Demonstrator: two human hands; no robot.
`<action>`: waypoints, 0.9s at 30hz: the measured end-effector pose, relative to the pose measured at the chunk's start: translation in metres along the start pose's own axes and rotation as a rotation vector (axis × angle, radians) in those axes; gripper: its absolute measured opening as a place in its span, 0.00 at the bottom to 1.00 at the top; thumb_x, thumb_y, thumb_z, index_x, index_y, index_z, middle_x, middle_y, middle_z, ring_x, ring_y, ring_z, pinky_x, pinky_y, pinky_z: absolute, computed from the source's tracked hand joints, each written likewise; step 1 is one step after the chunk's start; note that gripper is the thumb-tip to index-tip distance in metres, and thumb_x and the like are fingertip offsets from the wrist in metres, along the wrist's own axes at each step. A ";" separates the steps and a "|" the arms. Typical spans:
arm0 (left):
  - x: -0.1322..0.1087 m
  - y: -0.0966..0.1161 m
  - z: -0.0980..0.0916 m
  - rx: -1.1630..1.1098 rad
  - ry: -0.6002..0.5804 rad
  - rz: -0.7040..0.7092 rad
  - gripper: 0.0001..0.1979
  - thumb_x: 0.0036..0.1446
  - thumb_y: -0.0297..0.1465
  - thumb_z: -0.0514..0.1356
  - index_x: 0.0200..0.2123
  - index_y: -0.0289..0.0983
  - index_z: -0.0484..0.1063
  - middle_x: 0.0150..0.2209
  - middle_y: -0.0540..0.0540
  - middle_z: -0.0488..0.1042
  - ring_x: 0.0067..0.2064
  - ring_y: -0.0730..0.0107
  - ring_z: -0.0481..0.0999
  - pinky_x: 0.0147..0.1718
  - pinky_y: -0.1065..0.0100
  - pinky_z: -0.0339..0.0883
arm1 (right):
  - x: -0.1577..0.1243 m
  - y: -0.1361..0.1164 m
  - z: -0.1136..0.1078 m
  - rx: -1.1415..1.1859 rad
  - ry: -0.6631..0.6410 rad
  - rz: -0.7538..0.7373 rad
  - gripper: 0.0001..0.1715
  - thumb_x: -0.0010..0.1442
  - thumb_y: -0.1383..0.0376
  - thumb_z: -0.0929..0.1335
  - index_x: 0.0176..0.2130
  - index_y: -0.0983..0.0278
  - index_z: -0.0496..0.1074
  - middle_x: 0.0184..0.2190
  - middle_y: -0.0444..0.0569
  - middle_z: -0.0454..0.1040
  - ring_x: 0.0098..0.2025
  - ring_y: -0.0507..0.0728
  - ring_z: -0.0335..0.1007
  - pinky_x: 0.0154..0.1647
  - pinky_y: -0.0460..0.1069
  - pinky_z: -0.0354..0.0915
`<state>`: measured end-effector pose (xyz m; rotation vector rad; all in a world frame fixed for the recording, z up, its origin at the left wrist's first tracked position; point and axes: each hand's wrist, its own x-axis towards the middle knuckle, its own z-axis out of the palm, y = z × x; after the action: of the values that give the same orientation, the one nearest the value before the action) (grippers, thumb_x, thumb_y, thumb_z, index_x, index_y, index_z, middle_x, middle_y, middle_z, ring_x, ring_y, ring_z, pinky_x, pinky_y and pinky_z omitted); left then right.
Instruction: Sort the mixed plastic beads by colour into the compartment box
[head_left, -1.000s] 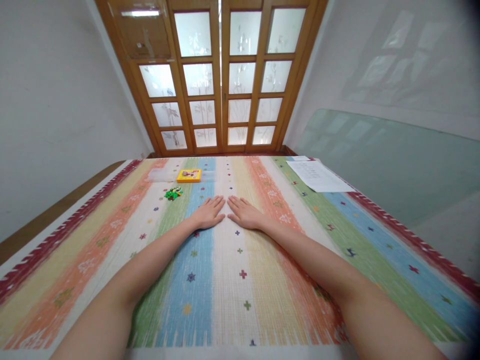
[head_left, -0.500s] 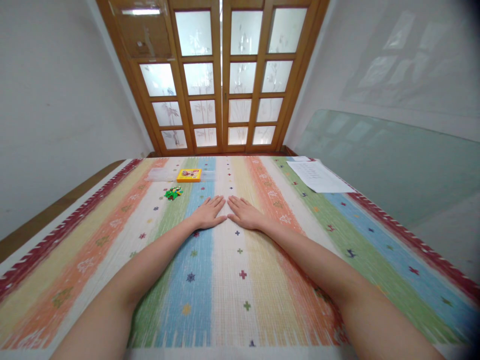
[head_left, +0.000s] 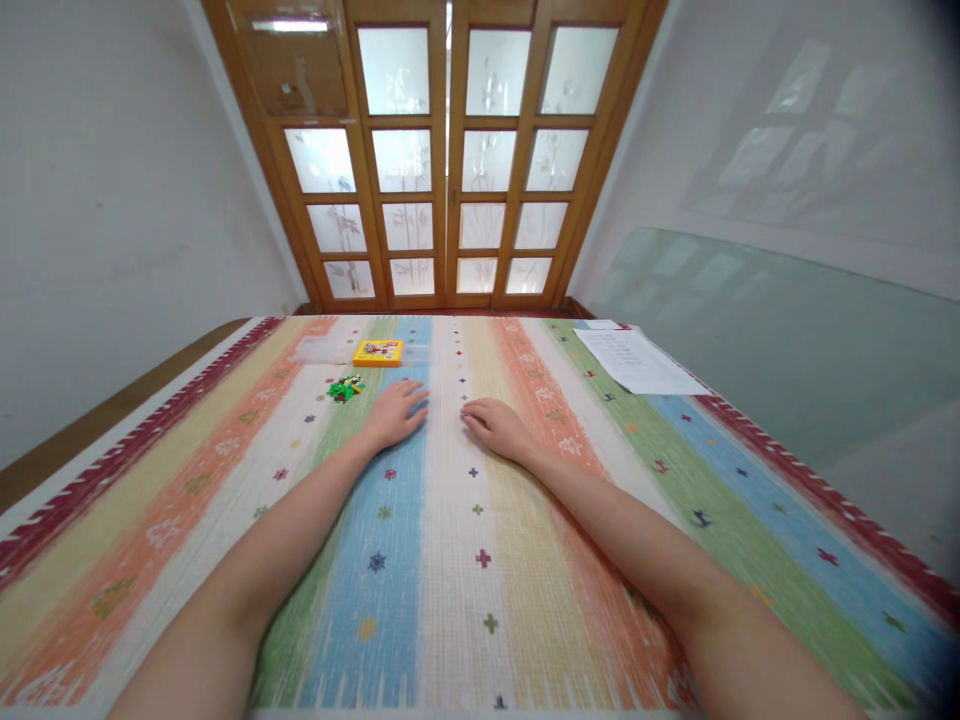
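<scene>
My left hand (head_left: 397,413) is raised a little over the blue stripe of the striped tablecloth (head_left: 450,520), its fingers spread and bent with nothing in them. To its left, a small heap of green, yellow and dark toy bricks (head_left: 346,389) lies apart from the fingers. My right hand (head_left: 496,428) rests over the white and yellow stripes; its fingers are loosely curled and hold nothing that shows. A gap of cloth separates the two hands.
Behind the bricks sits a flat yellow box (head_left: 378,353), with clear plastic sheeting (head_left: 319,349) beside it. White printed sheets (head_left: 637,361) lie at the far right. A glass panel (head_left: 757,320) leans along the right wall, and wooden glazed doors (head_left: 448,150) stand beyond the table.
Both hands lay flat with fingertips nearly meeting. My left hand has lifted and moved left, closer to the bricks. My right hand's fingers have curled, and it has shifted slightly right.
</scene>
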<state>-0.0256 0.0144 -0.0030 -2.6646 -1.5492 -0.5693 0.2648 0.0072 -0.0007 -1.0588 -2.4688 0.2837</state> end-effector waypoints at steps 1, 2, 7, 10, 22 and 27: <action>-0.001 -0.015 -0.004 0.006 0.058 -0.071 0.25 0.68 0.44 0.51 0.62 0.40 0.71 0.68 0.43 0.65 0.69 0.56 0.61 0.71 0.52 0.49 | 0.000 0.001 -0.002 0.024 0.028 0.037 0.23 0.73 0.56 0.59 0.50 0.62 0.79 0.51 0.53 0.79 0.55 0.60 0.73 0.59 0.54 0.64; -0.003 -0.032 -0.008 0.007 0.133 -0.157 0.24 0.68 0.42 0.51 0.61 0.40 0.72 0.67 0.43 0.66 0.69 0.55 0.62 0.70 0.51 0.50 | 0.000 0.003 -0.003 0.043 0.050 0.072 0.21 0.73 0.58 0.60 0.48 0.62 0.79 0.49 0.52 0.80 0.52 0.59 0.74 0.55 0.53 0.65; -0.022 -0.116 -0.021 -0.047 0.352 -0.577 0.26 0.64 0.41 0.56 0.60 0.33 0.71 0.63 0.35 0.70 0.65 0.50 0.67 0.66 0.50 0.57 | 0.000 0.004 -0.003 0.086 0.083 0.097 0.16 0.72 0.62 0.63 0.41 0.61 0.79 0.42 0.51 0.81 0.46 0.58 0.74 0.49 0.51 0.65; -0.025 -0.143 -0.020 -0.185 0.307 -0.741 0.28 0.66 0.42 0.53 0.61 0.31 0.68 0.61 0.33 0.72 0.60 0.53 0.72 0.61 0.53 0.63 | 0.000 0.003 -0.002 0.091 0.084 0.051 0.14 0.71 0.61 0.64 0.43 0.61 0.79 0.44 0.51 0.80 0.48 0.59 0.73 0.50 0.52 0.64; -0.006 -0.136 -0.006 0.016 0.018 -0.339 0.30 0.63 0.47 0.54 0.60 0.33 0.71 0.64 0.36 0.69 0.66 0.52 0.67 0.68 0.55 0.56 | 0.000 0.004 0.001 0.096 0.100 0.023 0.15 0.72 0.60 0.64 0.50 0.61 0.78 0.46 0.54 0.79 0.51 0.60 0.72 0.54 0.54 0.65; -0.004 -0.120 0.000 -0.044 -0.021 -0.236 0.31 0.64 0.47 0.54 0.63 0.35 0.70 0.67 0.39 0.66 0.68 0.53 0.64 0.69 0.54 0.55 | 0.001 0.007 0.004 0.083 0.104 0.013 0.15 0.71 0.60 0.65 0.50 0.60 0.78 0.46 0.54 0.78 0.51 0.60 0.72 0.55 0.54 0.64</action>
<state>-0.1280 0.0728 -0.0252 -2.5433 -1.8934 -0.5891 0.2668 0.0123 -0.0066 -1.0290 -2.3383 0.3246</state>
